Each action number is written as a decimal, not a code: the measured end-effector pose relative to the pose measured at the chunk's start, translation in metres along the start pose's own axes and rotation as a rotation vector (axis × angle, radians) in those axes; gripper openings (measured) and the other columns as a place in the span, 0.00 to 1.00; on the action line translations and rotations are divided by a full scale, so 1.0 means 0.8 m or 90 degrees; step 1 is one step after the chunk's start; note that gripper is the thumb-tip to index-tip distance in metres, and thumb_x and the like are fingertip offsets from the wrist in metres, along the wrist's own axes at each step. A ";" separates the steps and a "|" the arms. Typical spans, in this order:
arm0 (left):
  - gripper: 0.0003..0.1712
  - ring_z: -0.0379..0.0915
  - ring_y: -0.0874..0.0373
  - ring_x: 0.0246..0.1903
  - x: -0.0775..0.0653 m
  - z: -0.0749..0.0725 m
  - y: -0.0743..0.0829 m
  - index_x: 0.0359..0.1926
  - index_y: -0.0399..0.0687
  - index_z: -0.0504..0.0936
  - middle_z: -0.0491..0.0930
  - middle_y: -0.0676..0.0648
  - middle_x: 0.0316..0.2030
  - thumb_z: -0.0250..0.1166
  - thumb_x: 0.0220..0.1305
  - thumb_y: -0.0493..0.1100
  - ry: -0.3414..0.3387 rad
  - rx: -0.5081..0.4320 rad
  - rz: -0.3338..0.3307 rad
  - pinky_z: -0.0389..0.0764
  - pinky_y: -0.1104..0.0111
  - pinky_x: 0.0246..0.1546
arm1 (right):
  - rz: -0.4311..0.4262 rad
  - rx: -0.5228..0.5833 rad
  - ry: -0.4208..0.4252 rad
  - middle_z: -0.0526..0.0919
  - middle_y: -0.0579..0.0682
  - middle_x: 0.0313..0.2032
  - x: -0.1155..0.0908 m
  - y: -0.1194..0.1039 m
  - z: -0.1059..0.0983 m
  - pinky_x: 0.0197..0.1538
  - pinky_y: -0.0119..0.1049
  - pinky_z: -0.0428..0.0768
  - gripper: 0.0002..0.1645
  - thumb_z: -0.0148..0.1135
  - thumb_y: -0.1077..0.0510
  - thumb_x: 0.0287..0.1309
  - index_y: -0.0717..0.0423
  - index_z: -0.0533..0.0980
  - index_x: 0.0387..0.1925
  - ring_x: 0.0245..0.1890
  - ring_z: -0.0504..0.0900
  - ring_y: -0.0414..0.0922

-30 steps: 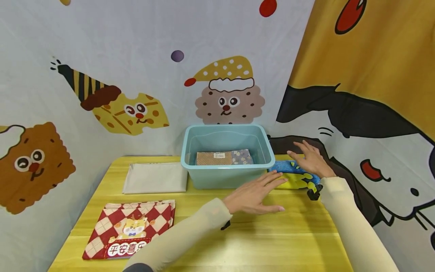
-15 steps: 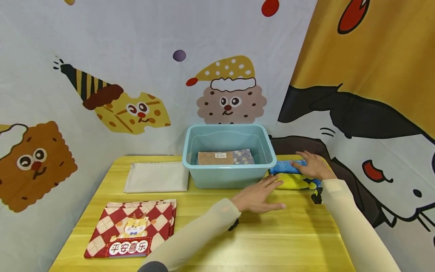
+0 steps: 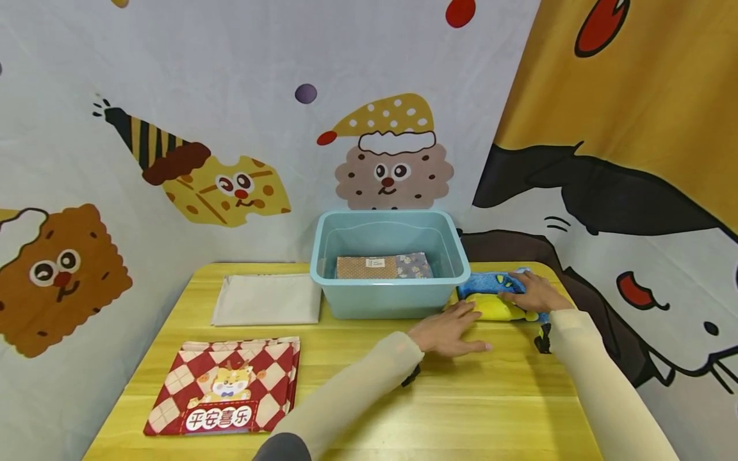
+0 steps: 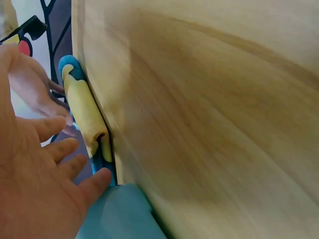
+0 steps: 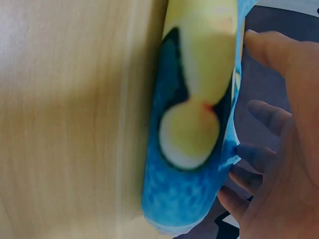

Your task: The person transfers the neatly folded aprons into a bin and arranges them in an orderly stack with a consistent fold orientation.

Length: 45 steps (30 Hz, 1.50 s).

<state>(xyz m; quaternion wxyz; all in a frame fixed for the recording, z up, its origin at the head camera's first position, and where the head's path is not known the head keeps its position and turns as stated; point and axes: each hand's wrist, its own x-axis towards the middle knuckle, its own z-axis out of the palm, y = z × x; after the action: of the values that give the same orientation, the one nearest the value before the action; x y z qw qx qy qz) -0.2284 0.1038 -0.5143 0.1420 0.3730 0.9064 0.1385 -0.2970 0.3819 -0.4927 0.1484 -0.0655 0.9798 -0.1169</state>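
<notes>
Brown cloth is in the bin. Right hand touches blue cloth by the table's back right corner, left hand near, neither gripping. White cloth, red cloth: out, left edge.

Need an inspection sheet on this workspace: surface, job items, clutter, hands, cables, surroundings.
Surface: yellow wood-grain table, bare patch at front.
Job items: blue-and-yellow printed cloth, bundled, right of light-blue plastic bin; labelled patterned fabric inside bin.
Clutter: folded off-white cloth and folded red-and-cream checked fabric, both on table's left side.
Hands: left hand spread near bin's front-right corner; right hand at bundled cloth, grip unclear.
Cables: nothing seen.
Surroundings: cartoon-printed backdrop.
</notes>
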 end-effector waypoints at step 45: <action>0.52 0.55 0.60 0.78 -0.022 0.020 0.019 0.78 0.64 0.62 0.57 0.58 0.79 0.44 0.62 0.85 -0.008 0.000 -0.050 0.64 0.66 0.76 | 0.037 0.020 -0.006 0.45 0.79 0.75 -0.033 -0.008 0.044 0.65 0.81 0.58 0.56 0.59 0.30 0.65 0.62 0.55 0.78 0.71 0.47 0.84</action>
<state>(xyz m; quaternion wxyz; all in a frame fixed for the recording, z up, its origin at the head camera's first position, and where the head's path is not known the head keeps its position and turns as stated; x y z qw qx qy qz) -0.2012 0.1037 -0.5210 0.1532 0.3382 0.9193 0.1304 -0.2610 0.3727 -0.5165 0.1574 -0.0352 0.9786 -0.1278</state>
